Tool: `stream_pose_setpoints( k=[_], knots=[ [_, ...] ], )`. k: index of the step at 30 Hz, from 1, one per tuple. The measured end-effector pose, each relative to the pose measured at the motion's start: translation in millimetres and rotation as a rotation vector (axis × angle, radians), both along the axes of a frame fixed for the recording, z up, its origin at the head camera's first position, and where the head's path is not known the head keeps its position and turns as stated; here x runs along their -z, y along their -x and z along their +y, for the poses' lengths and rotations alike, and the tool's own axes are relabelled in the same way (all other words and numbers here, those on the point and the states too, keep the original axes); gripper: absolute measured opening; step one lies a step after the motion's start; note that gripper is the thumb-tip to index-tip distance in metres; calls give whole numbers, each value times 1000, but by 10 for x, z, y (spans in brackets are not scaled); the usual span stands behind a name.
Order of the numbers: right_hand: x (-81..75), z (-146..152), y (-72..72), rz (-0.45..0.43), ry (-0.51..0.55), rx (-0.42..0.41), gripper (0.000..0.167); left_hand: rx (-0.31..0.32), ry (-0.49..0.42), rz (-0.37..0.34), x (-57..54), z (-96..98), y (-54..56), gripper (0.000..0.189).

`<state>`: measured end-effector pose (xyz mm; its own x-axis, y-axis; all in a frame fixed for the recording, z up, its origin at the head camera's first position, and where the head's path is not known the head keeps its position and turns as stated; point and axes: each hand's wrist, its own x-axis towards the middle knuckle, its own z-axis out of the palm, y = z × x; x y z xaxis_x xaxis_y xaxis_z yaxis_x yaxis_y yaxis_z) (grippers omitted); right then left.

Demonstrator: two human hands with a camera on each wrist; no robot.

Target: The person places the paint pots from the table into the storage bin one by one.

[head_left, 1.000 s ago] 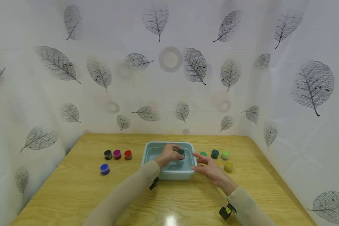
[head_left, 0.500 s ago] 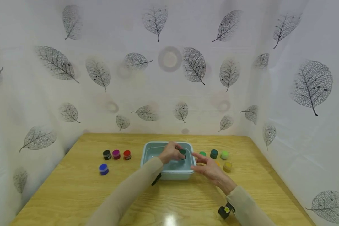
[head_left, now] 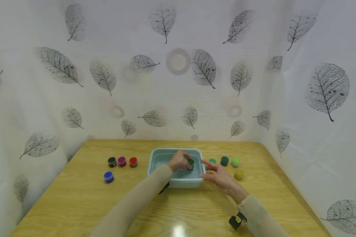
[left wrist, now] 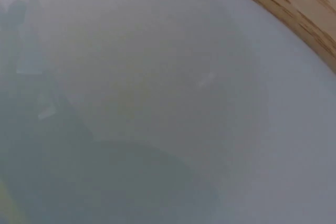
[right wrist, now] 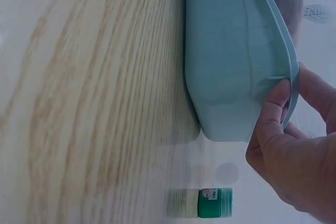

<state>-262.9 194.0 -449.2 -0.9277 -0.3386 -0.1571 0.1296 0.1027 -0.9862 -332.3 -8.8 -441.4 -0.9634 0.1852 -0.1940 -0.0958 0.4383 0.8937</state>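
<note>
My left hand (head_left: 179, 161) reaches into a pale blue-green plastic basin (head_left: 185, 184) in the head view. Its fingers and thumb pinch a small dark green paint jar (head_left: 191, 163) near the basin's right side. Whether the jar touches the basin floor, I cannot tell. At the right end, my right hand (head_left: 222, 179) holds the basin's rim. The right wrist view shows that hand's (right wrist: 294, 140) thumb and fingers on either side of the rim (right wrist: 290, 51). A blurred pale surface (left wrist: 157, 77) fills most of the left wrist view; neither hand nor jar is discernible there.
Left of the basin stand black (head_left: 112, 162), magenta (head_left: 122, 161), red (head_left: 133, 162) and blue (head_left: 108, 177) jars. On the right are green (head_left: 212, 161), dark teal (head_left: 224, 161), light green (head_left: 235, 162) and yellow (head_left: 238, 174) jars, plus a mostly hidden orange one. A leaf-print curtain (head_left: 178, 92) surrounds the wooden table (head_left: 154, 214).
The left hand shifts slightly right with the dark green jar, then a little back and nearer to me, still inside the basin. The right hand stays on the rim.
</note>
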Motion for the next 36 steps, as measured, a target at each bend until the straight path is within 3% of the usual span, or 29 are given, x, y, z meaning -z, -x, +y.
stream_pose_setpoints(
  k=[9, 18, 30, 36],
  knots=[
    [-12, -2, -8, -4, 3, -2, 72, 14, 65, 30, 70, -1, 16, 40],
    [-10, -5, -7, -1, -5, -3, 72, 21, -14, 4, 79, 2, -1, 39],
    [15, 11, 1, -1, -31, 14, 73, -37, 0, 14, 41, 41, 16, 34],
    [22, -3, 7, 2, -40, 25, 71, -15, -36, 59, 40, -39, 14, 32]
  ],
)
